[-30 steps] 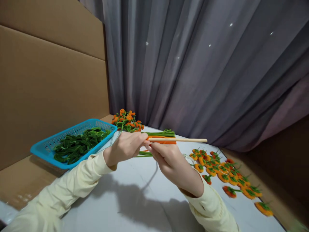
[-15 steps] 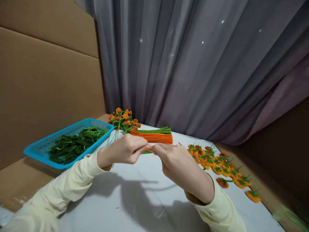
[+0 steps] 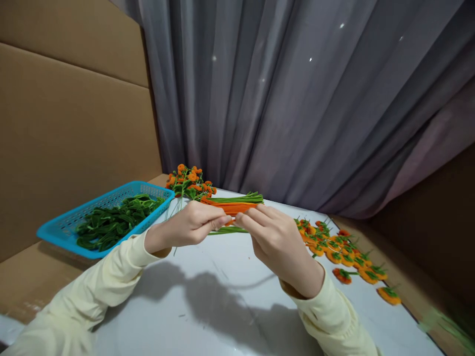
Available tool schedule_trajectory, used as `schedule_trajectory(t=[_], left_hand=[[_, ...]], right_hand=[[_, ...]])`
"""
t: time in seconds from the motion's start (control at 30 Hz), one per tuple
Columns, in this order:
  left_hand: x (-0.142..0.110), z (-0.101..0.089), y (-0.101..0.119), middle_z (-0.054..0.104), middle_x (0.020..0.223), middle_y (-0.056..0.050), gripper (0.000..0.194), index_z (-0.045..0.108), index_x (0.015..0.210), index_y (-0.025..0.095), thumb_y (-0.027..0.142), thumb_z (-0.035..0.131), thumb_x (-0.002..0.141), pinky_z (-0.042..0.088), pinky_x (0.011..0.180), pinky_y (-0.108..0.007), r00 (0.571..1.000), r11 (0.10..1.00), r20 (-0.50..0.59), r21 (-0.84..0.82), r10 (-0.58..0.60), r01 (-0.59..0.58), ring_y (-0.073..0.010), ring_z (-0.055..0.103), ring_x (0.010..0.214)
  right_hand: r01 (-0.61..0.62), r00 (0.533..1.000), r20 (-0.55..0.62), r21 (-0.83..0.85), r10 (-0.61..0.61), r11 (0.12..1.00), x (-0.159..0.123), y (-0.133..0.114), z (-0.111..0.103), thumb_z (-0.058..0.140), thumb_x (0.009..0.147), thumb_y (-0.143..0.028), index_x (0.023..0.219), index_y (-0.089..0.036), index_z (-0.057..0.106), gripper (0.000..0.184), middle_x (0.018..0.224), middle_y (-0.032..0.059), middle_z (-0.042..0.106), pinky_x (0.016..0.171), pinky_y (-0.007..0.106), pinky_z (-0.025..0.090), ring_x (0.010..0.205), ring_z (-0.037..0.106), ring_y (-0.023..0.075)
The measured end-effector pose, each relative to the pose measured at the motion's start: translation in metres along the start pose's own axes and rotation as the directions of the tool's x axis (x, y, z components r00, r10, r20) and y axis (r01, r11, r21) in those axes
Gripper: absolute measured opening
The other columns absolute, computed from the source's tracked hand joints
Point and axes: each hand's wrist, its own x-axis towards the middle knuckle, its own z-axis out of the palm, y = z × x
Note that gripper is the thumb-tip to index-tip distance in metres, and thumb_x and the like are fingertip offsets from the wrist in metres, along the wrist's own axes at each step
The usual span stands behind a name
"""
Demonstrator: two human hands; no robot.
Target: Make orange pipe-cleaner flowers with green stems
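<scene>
My left hand [image 3: 195, 222] is closed in a pinch over the middle of the white table, thumb and forefinger pressed together. Facing it, my right hand [image 3: 278, 237] is closed too, with its fingers curled and their tips close to the left ones. Between the fingertips shows a short stretch of orange pipe cleaner [image 3: 230, 222]; the rest of it is hidden by the fingers. Just behind the hands lies a bundle of orange pipe cleaners [image 3: 233, 207], with green pipe cleaners [image 3: 241, 199] along its far side. More green stems [image 3: 226, 230] show below the fingertips.
A blue plastic basket [image 3: 85, 252] of green fuzzy leaf pieces [image 3: 115, 222] stands at left. Finished orange flowers [image 3: 191, 179] lie at the back by the grey curtain [image 3: 237, 99]. Several orange-yellow flower heads [image 3: 349, 257] spread along the right edge. Cardboard [image 3: 74, 123] walls the left side.
My hands have drawn slightly apart and the left has dropped a little. More orange now shows between the fingertips. My right hand has shifted slightly left and its fingers sit higher.
</scene>
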Motion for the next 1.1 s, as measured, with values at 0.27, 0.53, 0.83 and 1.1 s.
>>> schedule_trajectory(t=[0.27, 0.53, 0.83, 1.1], left_hand=[[-0.005, 0.004, -0.005, 0.057, 0.061, -0.002, 0.034, 0.056, 0.076, 0.016, 0.029, 0.031, 0.095, 0.036, 0.052, -0.021, 0.989, 0.978, 0.038, 0.149, 0.140, -0.144, -0.0110, 0.047, 0.052], [-0.007, 0.007, -0.001, 0.060, 0.065, -0.002, 0.022, 0.053, 0.085, 0.015, 0.016, 0.033, 0.093, 0.038, 0.052, -0.021, 0.945, 0.942, 0.127, 0.114, 0.302, -0.316, -0.0115, 0.053, 0.053], [-0.006, 0.025, -0.004, 0.063, 0.063, -0.001, 0.017, 0.052, 0.092, 0.017, 0.008, 0.037, 0.089, 0.044, 0.051, -0.019, 0.885, 0.903, -0.204, 0.194, 0.419, -0.383, -0.0100, 0.056, 0.051], [-0.007, 0.031, -0.014, 0.061, 0.057, -0.001, 0.024, 0.050, 0.096, 0.014, 0.001, 0.034, 0.083, 0.043, 0.045, -0.019, 0.805, 0.773, -0.205, 0.482, 0.557, -0.413, -0.0105, 0.056, 0.048]], right_hand=[[-0.070, 0.994, 0.097, 0.251, 0.047, 0.965, -0.006, 0.008, -0.005, 0.034, 0.086, -0.001, 0.082, -0.016, 0.060, 0.030, 0.064, 0.0014, 0.059, 0.054, 0.021, 0.034, 0.057, 0.051, 0.0106], [-0.011, 0.970, 0.224, 0.445, -0.100, 0.895, -0.007, 0.018, -0.017, 0.038, 0.091, -0.008, 0.089, -0.017, 0.062, 0.026, 0.070, 0.0012, 0.063, 0.055, 0.020, 0.034, 0.059, 0.054, 0.0091], [-0.335, 0.929, 0.367, 0.779, 0.048, 0.530, 0.002, 0.026, 0.001, 0.050, 0.089, -0.022, 0.077, -0.012, 0.066, 0.022, 0.057, -0.0015, 0.057, 0.053, 0.017, 0.037, 0.051, 0.048, 0.0071], [-0.615, 0.788, 0.604, 0.782, -0.117, -0.103, 0.002, 0.030, 0.022, 0.053, 0.088, -0.032, 0.081, -0.010, 0.066, 0.026, 0.066, 0.0036, 0.065, 0.040, 0.016, 0.035, 0.044, 0.048, 0.0052]])
